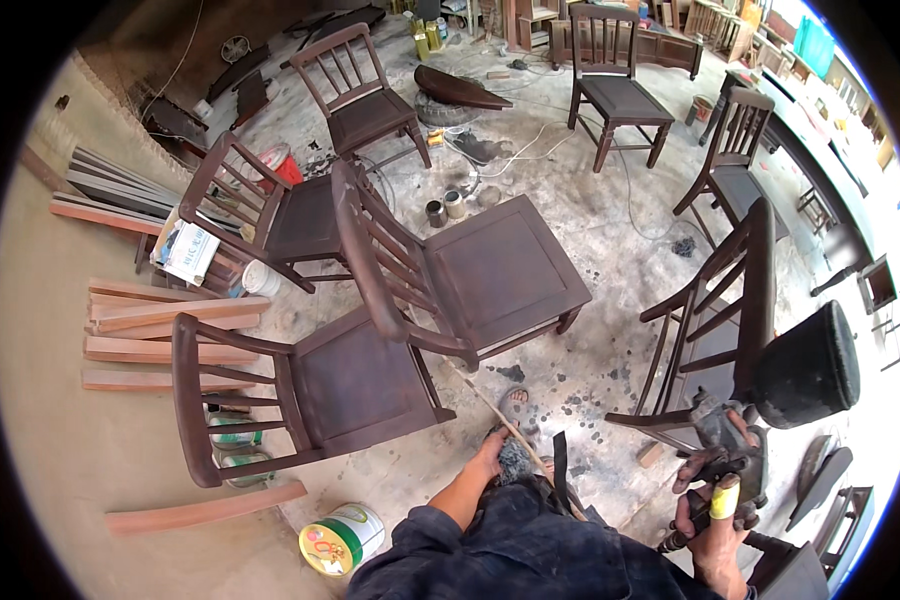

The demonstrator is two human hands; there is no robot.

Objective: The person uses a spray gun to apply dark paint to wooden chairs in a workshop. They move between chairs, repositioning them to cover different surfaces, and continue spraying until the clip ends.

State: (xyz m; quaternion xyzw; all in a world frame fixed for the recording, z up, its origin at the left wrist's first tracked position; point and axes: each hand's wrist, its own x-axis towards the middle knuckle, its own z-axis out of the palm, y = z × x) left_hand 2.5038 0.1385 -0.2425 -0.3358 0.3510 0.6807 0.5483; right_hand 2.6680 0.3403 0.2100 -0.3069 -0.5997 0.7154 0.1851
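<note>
In my right hand [712,540] is a dark-stained spray gun [732,445] with a large black cup [810,365]. My fingers are closed round its handle, and a yellow wrap [725,497] shows there. My left hand [488,455] is closed at a grey, fuzzy wad [515,462] close to my body; part of the wad is hidden. A thin pale cord or stick [495,408] runs past that hand. Ahead stands a dark brown wooden chair [500,265], with another brown chair [365,375] to its left. The gun is beside a third chair [715,300] at the right.
More brown chairs [370,120] stand around the stained concrete floor [580,380]. Wood strips [170,350] lie along the left, near a green-and-white can [342,540]. Small open tins [455,205] sit behind the middle chair. Pale cables [530,150] cross the floor.
</note>
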